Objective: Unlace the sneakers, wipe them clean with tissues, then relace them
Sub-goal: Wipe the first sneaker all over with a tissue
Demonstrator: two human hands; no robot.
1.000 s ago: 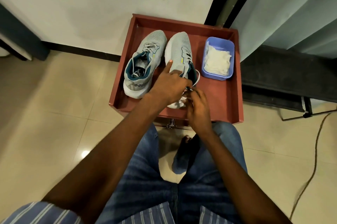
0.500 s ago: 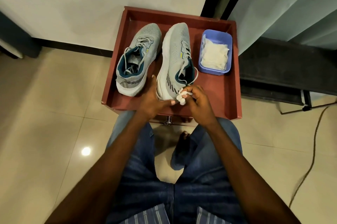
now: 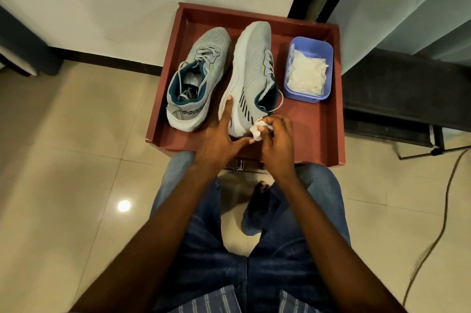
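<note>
Now: wiping step in hand, judging by the wadded tissue (image 3: 256, 132) at the heel of the right-hand sneaker (image 3: 251, 75).
Right hand (image 3: 277, 142): fingers curled, grip clamped on the tissue, pressing it to the white heel sole.
Left hand (image 3: 219, 139): fingers spread, steadying that sneaker, thumb up along its sole edge, grip apart.
Where the shoes are: both in the red tray (image 3: 318, 139); the right-hand one tipped on its side, the left-hand sneaker (image 3: 196, 78) upright just beside it, laces loosened but threaded.
Next move: likely a sweep of the tissue along the sole, which calls for the left hand to hold firm.
Around: blue tub of tissues (image 3: 308, 70) near the right rim, within easy reach.
In the way: a loose lace end (image 3: 276, 106) trails near the wiping hand and could snag.
Floor: a cable (image 3: 443, 213) runs off to the right.
</note>
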